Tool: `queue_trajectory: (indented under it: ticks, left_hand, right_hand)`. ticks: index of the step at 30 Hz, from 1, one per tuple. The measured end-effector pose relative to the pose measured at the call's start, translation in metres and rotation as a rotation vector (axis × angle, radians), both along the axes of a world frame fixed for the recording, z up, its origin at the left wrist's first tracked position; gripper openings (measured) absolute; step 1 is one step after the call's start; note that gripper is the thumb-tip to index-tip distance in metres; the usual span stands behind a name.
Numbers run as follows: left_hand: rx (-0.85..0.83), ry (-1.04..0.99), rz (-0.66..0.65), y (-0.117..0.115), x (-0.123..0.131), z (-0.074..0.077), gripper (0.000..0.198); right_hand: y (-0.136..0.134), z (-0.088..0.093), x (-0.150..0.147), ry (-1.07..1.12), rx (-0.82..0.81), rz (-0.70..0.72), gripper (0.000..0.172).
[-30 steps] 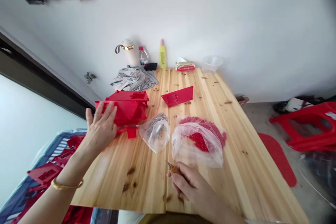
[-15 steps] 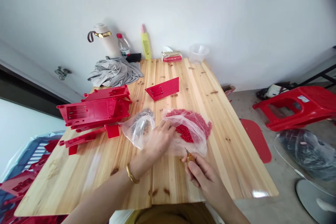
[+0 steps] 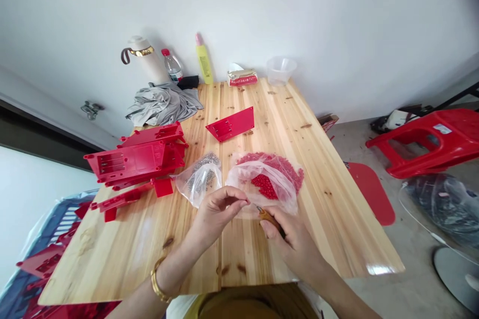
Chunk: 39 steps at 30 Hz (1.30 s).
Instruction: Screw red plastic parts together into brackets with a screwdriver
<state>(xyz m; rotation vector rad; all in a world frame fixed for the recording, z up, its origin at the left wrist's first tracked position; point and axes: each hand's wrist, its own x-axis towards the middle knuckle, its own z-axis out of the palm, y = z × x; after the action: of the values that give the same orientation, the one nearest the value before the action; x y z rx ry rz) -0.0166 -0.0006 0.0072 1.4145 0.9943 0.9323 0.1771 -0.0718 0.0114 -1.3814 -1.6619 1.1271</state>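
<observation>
My left hand (image 3: 220,208) is closed in a pinch in front of the bags, thumb against forefinger. Whatever sits at its fingertips is too small to name. In my right hand (image 3: 290,234) is a wooden-handled tool with a thin metal tip (image 3: 270,219). That tip points left, close to the left fingertips. Just behind the hands lies a clear plastic bag of small red pieces (image 3: 265,187). A second clear bag, holding small metal pieces (image 3: 204,172), lies to its left. Farther back, a red plastic panel (image 3: 234,126) rests on the table.
Red plastic housings (image 3: 130,159) are stacked on the wooden table's (image 3: 337,239) left side. Along the wall stand a jug (image 3: 147,62), bottles, a tissue pack (image 3: 242,78) and a clear tub (image 3: 280,71). A blue crate (image 3: 62,224) is at left, a red stool (image 3: 430,139) at right.
My left hand has come out of the bag of red pieces and moved toward me, now pinched near the tool's tip. The tool has tilted from pointing up to pointing left.
</observation>
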Motion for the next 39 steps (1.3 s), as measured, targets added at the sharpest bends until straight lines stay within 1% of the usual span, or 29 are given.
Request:
queue_trajectory:
  ticks: [3,6,9,11,15,16,18,19,20,21,23,24,26,27,29,32,36,37,38,39]
  left_hand:
    - [-0.084,-0.138,0.029,-0.011,-0.007,0.003,0.013]
    - [-0.088,-0.221,0.024,-0.015,-0.014,0.000,0.014]
    - [-0.051,-0.224,-0.006,-0.018,-0.021,-0.003,0.017]
    - [0.021,-0.153,-0.013,-0.020,-0.025,-0.003,0.019]
    - [0.292,0.138,-0.022,-0.027,-0.031,0.002,0.024]
    - [0.326,0.193,-0.046,-0.028,-0.033,0.004,0.028]
    - [0.303,0.238,-0.100,-0.025,-0.039,0.004,0.042]
    - [0.272,0.256,-0.092,-0.021,-0.043,0.003,0.045]
    - [0.257,0.298,-0.050,-0.014,-0.048,0.001,0.042]
    - [0.270,0.377,0.006,-0.005,-0.052,-0.002,0.034]
    - [0.358,0.644,0.091,0.016,-0.058,-0.009,0.013]
    - [0.401,0.807,0.097,0.026,-0.059,-0.013,0.014]
    - [0.438,1.098,0.027,0.042,-0.057,-0.019,0.020]
    - [0.434,1.203,-0.011,0.047,-0.055,-0.022,0.021]
    - [0.421,1.315,-0.052,0.053,-0.049,-0.026,0.021]
    - [0.415,1.322,-0.062,0.054,-0.045,-0.029,0.022]
    - [0.425,1.283,-0.031,0.053,-0.051,-0.029,0.023]
    - [0.430,1.228,0.011,0.051,-0.053,-0.027,0.023]
    - [0.423,1.120,0.085,0.047,-0.054,-0.026,0.022]
    - [0.385,0.953,0.177,0.043,-0.054,-0.023,0.020]
  right_hand:
    - [0.002,-0.001,-0.008,-0.046,0.035,0.063,0.023]
    - [0.001,-0.001,-0.015,-0.067,0.073,0.084,0.020]
    - [-0.001,-0.001,-0.018,-0.098,0.105,0.097,0.018]
    - [-0.001,-0.001,-0.019,-0.135,0.147,0.109,0.018]
    - [0.000,-0.003,-0.020,-0.272,0.254,0.148,0.020]
    - [0.000,-0.004,-0.020,-0.287,0.265,0.161,0.020]
    - [0.001,-0.006,-0.020,-0.247,0.244,0.178,0.020]
    - [0.001,-0.007,-0.020,-0.201,0.217,0.172,0.019]
    - [0.002,-0.009,-0.020,-0.151,0.188,0.155,0.019]
    - [0.003,-0.010,-0.021,-0.110,0.160,0.132,0.019]
    - [0.004,-0.012,-0.022,-0.065,0.118,0.093,0.020]
    - [0.005,-0.013,-0.023,-0.055,0.108,0.085,0.021]
    - [0.005,-0.014,-0.026,-0.042,0.097,0.092,0.022]
    - [0.006,-0.015,-0.027,-0.036,0.093,0.099,0.022]
    - [0.005,-0.016,-0.029,-0.026,0.088,0.110,0.022]
    - [0.003,-0.018,-0.029,-0.017,0.064,0.121,0.022]
    - [0.001,-0.020,-0.029,-0.018,0.052,0.118,0.022]
    - [0.002,-0.020,-0.029,-0.015,0.056,0.114,0.022]
    - [0.004,-0.019,-0.031,-0.010,0.060,0.109,0.021]
    - [0.006,-0.018,-0.033,-0.006,0.063,0.102,0.021]
